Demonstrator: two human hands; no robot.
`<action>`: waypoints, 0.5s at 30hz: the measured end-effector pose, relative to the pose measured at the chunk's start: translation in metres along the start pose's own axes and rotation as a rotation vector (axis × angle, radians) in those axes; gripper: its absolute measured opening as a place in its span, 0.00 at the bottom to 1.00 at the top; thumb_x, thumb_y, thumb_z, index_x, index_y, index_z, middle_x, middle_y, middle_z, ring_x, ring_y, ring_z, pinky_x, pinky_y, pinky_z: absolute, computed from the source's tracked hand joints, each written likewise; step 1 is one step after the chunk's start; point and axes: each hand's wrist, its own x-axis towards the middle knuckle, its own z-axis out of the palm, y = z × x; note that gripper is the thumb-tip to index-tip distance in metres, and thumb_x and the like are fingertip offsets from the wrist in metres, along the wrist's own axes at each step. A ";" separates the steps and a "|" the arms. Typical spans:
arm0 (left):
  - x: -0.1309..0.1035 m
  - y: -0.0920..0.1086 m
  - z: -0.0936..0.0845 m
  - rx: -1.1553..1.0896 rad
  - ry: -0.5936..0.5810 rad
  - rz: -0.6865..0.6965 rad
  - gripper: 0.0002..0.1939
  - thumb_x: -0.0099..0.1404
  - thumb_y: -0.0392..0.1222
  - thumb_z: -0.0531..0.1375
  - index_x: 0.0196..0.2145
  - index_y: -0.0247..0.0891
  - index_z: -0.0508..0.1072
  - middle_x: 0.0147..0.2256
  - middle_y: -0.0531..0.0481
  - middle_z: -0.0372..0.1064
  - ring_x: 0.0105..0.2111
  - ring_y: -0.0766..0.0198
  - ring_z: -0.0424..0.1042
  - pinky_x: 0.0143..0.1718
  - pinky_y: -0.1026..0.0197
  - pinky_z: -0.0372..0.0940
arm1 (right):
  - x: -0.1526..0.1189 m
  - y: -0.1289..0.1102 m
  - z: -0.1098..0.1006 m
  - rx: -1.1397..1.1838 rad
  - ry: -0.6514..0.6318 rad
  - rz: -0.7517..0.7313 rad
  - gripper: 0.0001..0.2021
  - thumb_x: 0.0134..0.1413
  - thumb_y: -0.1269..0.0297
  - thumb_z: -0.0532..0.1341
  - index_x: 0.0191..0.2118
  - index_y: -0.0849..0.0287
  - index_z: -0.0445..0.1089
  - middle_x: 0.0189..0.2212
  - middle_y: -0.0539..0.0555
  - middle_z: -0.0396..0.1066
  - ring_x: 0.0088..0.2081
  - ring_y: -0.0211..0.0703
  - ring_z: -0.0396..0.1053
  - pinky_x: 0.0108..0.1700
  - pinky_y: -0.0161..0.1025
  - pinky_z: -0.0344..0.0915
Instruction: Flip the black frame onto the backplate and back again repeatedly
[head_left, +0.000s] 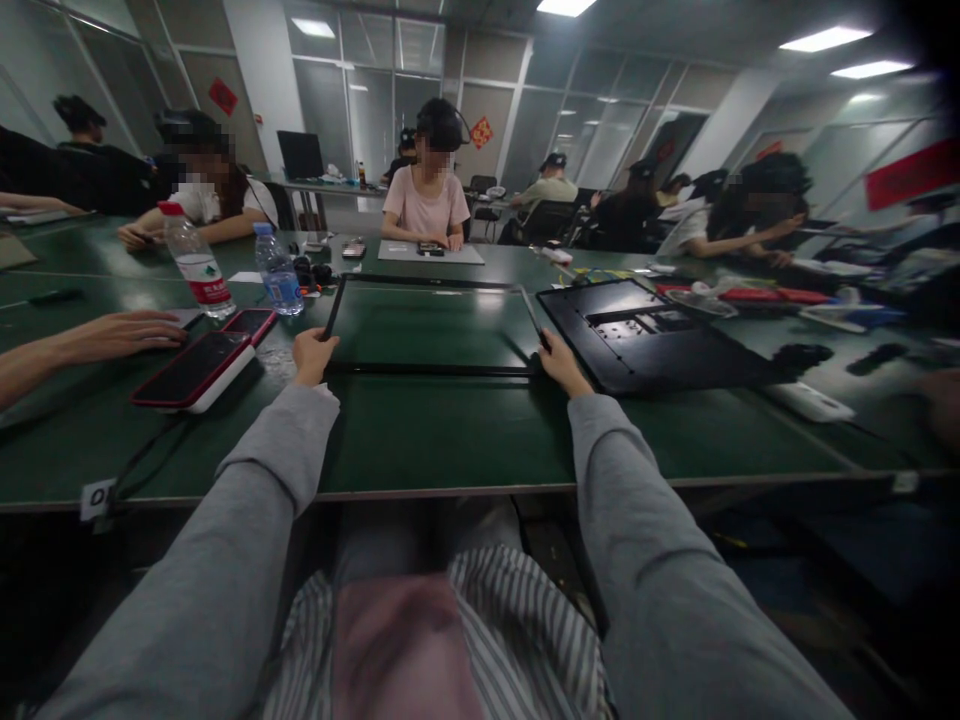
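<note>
Between my two hands is a thin black rectangular frame (442, 370), like a screen bezel, with the green tabletop showing through its middle. My left hand (313, 355) is closed around its left side. On the opposite side, my right hand (561, 362) grips the right edge, fingers wrapped over it. Just right of that hand lies a flat black panel (652, 350) with a cut-out section showing metallic parts inside; it looks like the back of a monitor. Whether the frame touches the table I cannot tell.
Left of me stand two water bottles, one red-capped (196, 265) and one blue-capped (277, 272). A red-edged phone (195, 368) rests on a white block near another person's hand (124, 335). A white device (814, 402) lies at the right. Someone sits opposite (426, 195).
</note>
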 end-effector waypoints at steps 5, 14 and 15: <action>-0.008 0.004 0.000 0.151 -0.062 0.061 0.21 0.64 0.45 0.67 0.53 0.38 0.85 0.53 0.36 0.82 0.57 0.42 0.78 0.59 0.46 0.69 | -0.002 0.002 0.001 -0.037 0.061 0.138 0.31 0.46 0.73 0.63 0.61 0.63 0.73 0.53 0.65 0.81 0.60 0.58 0.77 0.70 0.60 0.65; -0.009 0.005 0.004 0.280 -0.137 0.121 0.19 0.68 0.48 0.64 0.51 0.38 0.86 0.53 0.34 0.82 0.55 0.40 0.78 0.56 0.46 0.69 | -0.002 0.012 0.003 -0.039 0.050 0.173 0.25 0.48 0.75 0.62 0.54 0.64 0.77 0.53 0.66 0.81 0.59 0.57 0.78 0.68 0.56 0.68; -0.010 0.006 0.004 0.286 -0.139 0.125 0.18 0.68 0.48 0.64 0.50 0.38 0.86 0.53 0.34 0.81 0.56 0.39 0.78 0.56 0.46 0.69 | -0.002 0.011 0.004 -0.026 0.055 0.173 0.24 0.48 0.75 0.62 0.54 0.64 0.77 0.53 0.66 0.81 0.58 0.57 0.78 0.68 0.56 0.69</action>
